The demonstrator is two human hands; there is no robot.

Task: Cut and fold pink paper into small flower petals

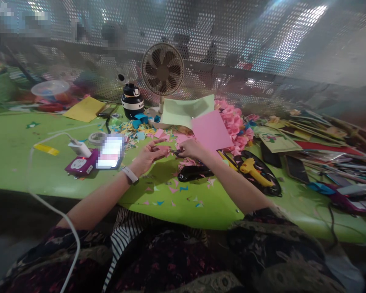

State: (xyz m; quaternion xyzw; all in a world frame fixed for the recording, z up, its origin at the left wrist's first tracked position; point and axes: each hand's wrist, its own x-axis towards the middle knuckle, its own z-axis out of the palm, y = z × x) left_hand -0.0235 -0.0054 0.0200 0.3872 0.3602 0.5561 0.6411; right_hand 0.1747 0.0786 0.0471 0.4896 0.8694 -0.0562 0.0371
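My left hand [151, 156], with a pale watch band at the wrist, is closed in a pinch over the green table, around what looks like a small pink paper piece [166, 149]. Facing it, my right hand [191, 149] is wrapped round small dark-handled scissors [177, 153], their tip close to the left fingertips; the blades are mostly hidden. A black stapler-like object [192, 173] lies below my right wrist. Behind the right hand rests a pink paper sheet [212, 132], overlapping a pale green sheet [186, 112]. Paper scraps [173, 189] are scattered around both hands.
A phone [110, 151] leans by a purple power socket [81, 163] with a white cable. Behind stand a fan [162, 69] and black bottle [132, 101]. Pink paper flowers [232, 122], a yellow glue gun [254, 171] on a black tray, and piled craft materials [338, 150] lie right.
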